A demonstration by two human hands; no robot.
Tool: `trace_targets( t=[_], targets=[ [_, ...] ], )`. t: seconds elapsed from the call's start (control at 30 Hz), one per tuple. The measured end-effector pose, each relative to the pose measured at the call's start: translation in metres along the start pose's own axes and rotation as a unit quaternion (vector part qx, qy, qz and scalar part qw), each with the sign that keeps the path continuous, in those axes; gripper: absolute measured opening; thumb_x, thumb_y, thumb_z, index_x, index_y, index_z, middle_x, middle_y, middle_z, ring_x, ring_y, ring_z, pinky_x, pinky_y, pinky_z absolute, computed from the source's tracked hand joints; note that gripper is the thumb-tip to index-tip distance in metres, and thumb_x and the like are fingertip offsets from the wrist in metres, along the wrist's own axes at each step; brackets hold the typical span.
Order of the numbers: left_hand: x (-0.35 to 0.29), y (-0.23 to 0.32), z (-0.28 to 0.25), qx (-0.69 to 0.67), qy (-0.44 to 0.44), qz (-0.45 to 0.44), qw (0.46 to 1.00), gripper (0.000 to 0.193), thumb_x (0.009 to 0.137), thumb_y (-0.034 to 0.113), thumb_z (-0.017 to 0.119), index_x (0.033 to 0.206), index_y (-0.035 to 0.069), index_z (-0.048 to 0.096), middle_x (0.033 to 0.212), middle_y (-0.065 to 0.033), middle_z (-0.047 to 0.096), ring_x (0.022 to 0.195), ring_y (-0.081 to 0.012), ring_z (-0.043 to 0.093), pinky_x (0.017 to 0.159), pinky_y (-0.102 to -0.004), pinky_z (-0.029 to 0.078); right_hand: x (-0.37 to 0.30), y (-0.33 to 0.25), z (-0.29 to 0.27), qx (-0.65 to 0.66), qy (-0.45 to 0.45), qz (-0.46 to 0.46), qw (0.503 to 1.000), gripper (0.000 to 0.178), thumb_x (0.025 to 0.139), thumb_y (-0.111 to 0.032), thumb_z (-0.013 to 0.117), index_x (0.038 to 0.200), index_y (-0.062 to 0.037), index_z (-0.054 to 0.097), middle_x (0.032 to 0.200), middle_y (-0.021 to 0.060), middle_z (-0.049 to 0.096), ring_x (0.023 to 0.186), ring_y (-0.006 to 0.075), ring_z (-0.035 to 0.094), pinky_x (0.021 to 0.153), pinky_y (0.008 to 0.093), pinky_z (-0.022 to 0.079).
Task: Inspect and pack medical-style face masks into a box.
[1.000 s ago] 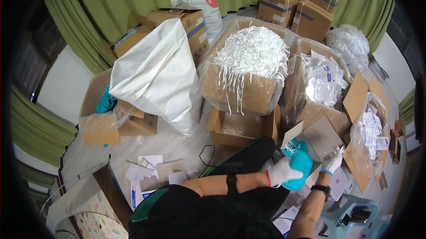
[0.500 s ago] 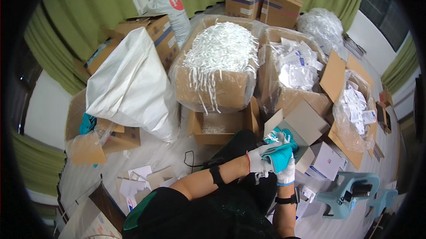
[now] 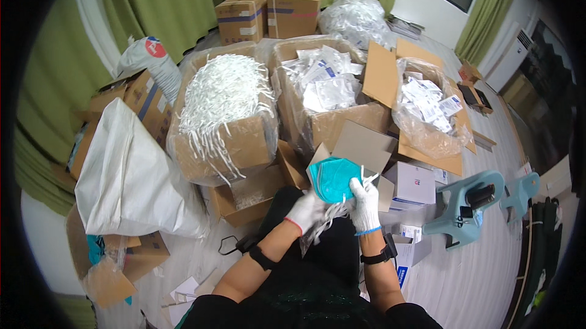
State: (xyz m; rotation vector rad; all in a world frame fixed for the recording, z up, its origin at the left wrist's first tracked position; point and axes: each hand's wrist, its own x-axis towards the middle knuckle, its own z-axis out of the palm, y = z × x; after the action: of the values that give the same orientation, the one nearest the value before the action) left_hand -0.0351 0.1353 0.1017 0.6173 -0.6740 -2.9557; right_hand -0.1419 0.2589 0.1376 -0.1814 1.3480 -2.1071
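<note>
My right hand (image 3: 365, 206), in a white knit glove, is closed on a teal face mask (image 3: 333, 177) at its right edge, thumb on the near face. Whether more masks lie behind it I cannot tell. White straps (image 3: 329, 216) dangle below the mask, and a few stick up by my right fingers. My left hand (image 3: 306, 212), gloved the same way, is at the mask's lower left; motion smears its fingers. Just behind the mask stands an open carton with grey-white flaps (image 3: 365, 141), partly hidden by it.
Beyond are a plastic-lined carton heaped with white straps (image 3: 223, 94), a carton of flat packets (image 3: 329, 88) and another packet carton (image 3: 427, 106). A white sack (image 3: 137, 176) leans at left. To the right are a white box (image 3: 412, 184) and a light-blue stool-like piece (image 3: 455, 207).
My hands have moved apart; the mask now shows its broad face, held by my right hand. My left hand has shifted to its lower left. The view has swung right.
</note>
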Motion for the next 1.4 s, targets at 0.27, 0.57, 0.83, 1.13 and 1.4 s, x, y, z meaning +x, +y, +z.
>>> trace_targets(
  t=[0.27, 0.57, 0.83, 1.13, 1.4],
  targets=[
    [0.003, 0.035, 0.031, 0.078, 0.166, 0.318, 0.93, 0.02, 0.094, 0.021, 0.065, 0.1, 0.002, 0.065, 0.092, -0.0048, 0.068, 0.078, -0.0129, 0.064, 0.071, -0.0265, 0.053, 0.009, -0.003, 0.016, -0.298, -0.08, -0.151, 0.939, 0.021, 0.088, -0.018, 0.07, 0.102, -0.0038, 0.063, 0.075, -0.0015, 0.059, 0.06, 0.0055, 0.056, 0.052, 0.0216, 0.046],
    [0.021, 0.063, 0.025, 0.263, 0.335, 0.492, 0.759, 0.02, 0.093, 0.019, 0.066, 0.099, 0.002, 0.058, 0.095, -0.0049, 0.064, 0.083, -0.0133, 0.061, 0.078, -0.0306, 0.05, -0.006, 0.009, 0.04, -0.091, -0.28, 0.242, 0.925, 0.032, 0.095, -0.038, 0.062, 0.093, -0.006, 0.064, 0.072, 0.0013, 0.062, 0.056, 0.0126, 0.056, 0.052, 0.0289, 0.049],
    [0.052, 0.022, 0.015, 0.332, 0.266, 0.454, 0.783, 0.014, 0.083, 0.008, 0.072, 0.078, 0.004, 0.059, 0.073, 0.002, 0.057, 0.069, -0.0072, 0.054, 0.064, -0.026, 0.046, 0.071, 0.043, 0.025, 0.442, -0.044, 0.196, 0.874, 0.017, 0.101, -0.017, 0.05, 0.087, -0.0071, 0.055, 0.072, 0.003, 0.057, 0.057, 0.0127, 0.055, 0.054, 0.022, 0.051],
    [0.064, -0.03, -0.032, 0.291, 0.368, 0.332, 0.818, 0.014, 0.077, 0.001, 0.063, 0.068, 0.007, 0.054, 0.063, 0.0034, 0.048, 0.058, -0.0076, 0.046, 0.053, -0.0279, 0.039, 0.105, 0.098, 0.036, -0.14, 0.263, -0.049, 0.953, 0.033, 0.097, -0.023, 0.052, 0.072, -0.0036, 0.063, 0.059, 0.0061, 0.058, 0.049, 0.022, 0.056, 0.047, 0.0356, 0.044],
    [0.016, -0.022, -0.053, 0.26, 0.439, 0.246, 0.824, 0.011, 0.074, 0.012, 0.063, 0.07, 0.002, 0.06, 0.062, -0.0131, 0.058, 0.06, -0.0241, 0.058, 0.061, -0.0403, 0.045, 0.107, 0.147, 0.054, -0.548, 0.211, -0.114, 0.802, 0.031, 0.093, -0.023, 0.053, 0.076, -0.0007, 0.067, 0.076, 0.019, 0.068, 0.07, 0.0368, 0.066, 0.065, 0.046, 0.05]
  ],
)
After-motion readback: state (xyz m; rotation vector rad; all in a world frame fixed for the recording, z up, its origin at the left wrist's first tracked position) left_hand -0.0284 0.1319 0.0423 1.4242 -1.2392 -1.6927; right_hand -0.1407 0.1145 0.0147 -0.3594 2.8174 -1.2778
